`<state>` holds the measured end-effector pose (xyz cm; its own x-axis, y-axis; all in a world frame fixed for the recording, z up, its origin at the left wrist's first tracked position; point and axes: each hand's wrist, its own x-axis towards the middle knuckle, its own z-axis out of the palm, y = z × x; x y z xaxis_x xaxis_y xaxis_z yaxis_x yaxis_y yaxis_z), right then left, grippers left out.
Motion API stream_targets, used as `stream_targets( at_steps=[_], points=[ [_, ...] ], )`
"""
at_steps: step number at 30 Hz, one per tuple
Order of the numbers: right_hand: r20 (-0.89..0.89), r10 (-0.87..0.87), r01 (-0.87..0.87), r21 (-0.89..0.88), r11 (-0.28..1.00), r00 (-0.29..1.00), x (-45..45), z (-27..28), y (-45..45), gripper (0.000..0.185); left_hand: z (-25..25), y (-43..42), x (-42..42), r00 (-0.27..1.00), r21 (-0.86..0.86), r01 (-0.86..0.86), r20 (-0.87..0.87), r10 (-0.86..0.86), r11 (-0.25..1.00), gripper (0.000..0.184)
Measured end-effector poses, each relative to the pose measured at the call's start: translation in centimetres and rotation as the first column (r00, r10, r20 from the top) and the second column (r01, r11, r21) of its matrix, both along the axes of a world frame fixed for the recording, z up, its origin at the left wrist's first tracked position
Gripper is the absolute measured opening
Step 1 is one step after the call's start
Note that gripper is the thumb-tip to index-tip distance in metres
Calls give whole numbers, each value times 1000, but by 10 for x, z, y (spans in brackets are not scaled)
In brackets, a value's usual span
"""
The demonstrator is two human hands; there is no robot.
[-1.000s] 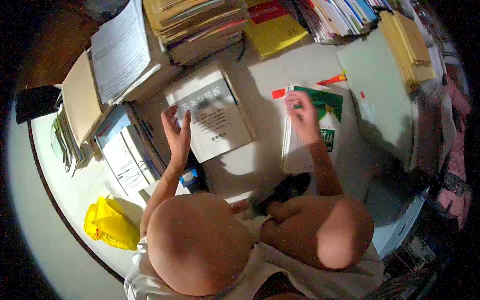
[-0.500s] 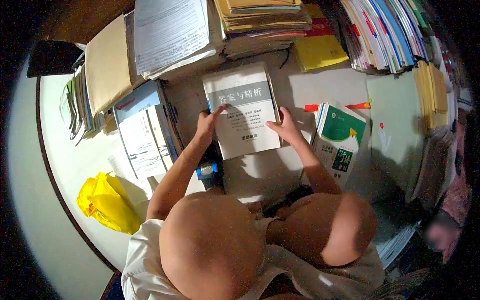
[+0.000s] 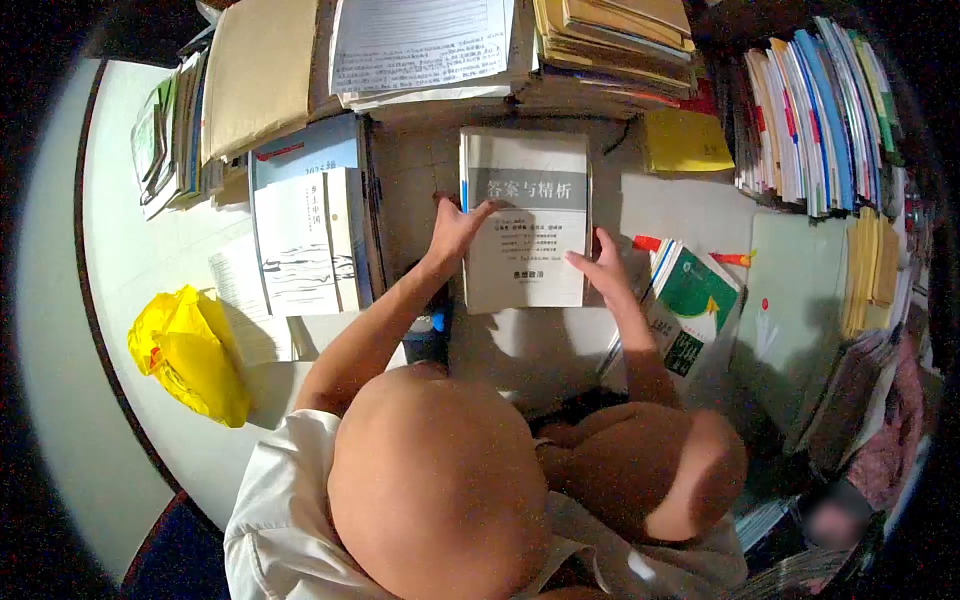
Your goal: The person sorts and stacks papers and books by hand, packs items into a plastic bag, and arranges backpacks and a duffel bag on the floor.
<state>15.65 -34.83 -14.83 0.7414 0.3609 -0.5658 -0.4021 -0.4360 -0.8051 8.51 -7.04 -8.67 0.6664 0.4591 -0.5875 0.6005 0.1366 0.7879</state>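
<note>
A grey-and-white book point(image 3: 527, 235) with Chinese print on its cover lies face up in front of me, with more pages or books showing beneath its edges. My left hand point(image 3: 458, 232) grips its left side, thumb on the cover and fingers around the edge. On the opposite side, my right hand point(image 3: 604, 268) holds the lower right edge, its thumb also over the cover. Fingers under the book are hidden. Just right of my right hand, a green-and-white book point(image 3: 695, 295) lies tilted on other books, near a red-and-orange strip point(image 3: 735, 259).
Stacked papers point(image 3: 420, 50), brown envelopes point(image 3: 615, 45) and a yellow pad point(image 3: 688, 142) line the back. Upright booklets point(image 3: 820, 120) stand at right. Books point(image 3: 305, 240) and a yellow plastic bag point(image 3: 190, 355) lie at left. My bare knees point(image 3: 435, 480) are close below.
The camera view has turned, so the surroundings appear rotated. The held book sits straighter and further right in view. Both hands keep their hold on it.
</note>
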Motion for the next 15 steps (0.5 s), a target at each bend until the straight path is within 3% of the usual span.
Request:
stream_targets(
  at_steps=[1,2,4,5,7,8,10,11,13,14,15],
  points=[
    [38,22,-21,-24,999,999,1,3,1,96,22,0,4,997,-105,26,-67,-33,994,53],
    [41,22,-22,-24,999,999,0,7,3,96,7,1,3,997,-105,26,-65,-32,994,53],
    [-18,-53,54,34,998,998,-4,15,7,88,-25,4,1,990,-203,129,84,-114,971,54],
    [-16,-54,55,34,998,998,-6,20,10,88,-29,0,-3,990,-202,131,87,-115,971,54],
    [-31,-61,62,27,998,998,-7,26,12,90,-4,-14,-10,965,-163,69,260,-24,984,58],
    [-22,-67,68,27,997,998,-6,26,11,90,9,-17,-14,956,-118,104,286,-66,988,59],
    [-164,-127,153,153,976,978,-3,20,8,79,29,-21,-24,903,-63,174,408,-133,983,61],
    [-159,-133,158,152,976,978,-2,17,3,79,31,-23,-31,887,-133,198,446,-120,971,64],
    [109,67,-83,150,985,992,-12,10,-12,54,38,-29,-43,872,-206,232,478,-109,951,66],
    [-259,-24,128,391,911,965,-20,-7,-33,34,43,-32,-48,856,-189,261,499,-136,947,68],
    [-257,-33,135,390,911,966,-26,-28,-51,34,49,-33,-49,837,-170,291,522,-165,942,71]
  ],
)
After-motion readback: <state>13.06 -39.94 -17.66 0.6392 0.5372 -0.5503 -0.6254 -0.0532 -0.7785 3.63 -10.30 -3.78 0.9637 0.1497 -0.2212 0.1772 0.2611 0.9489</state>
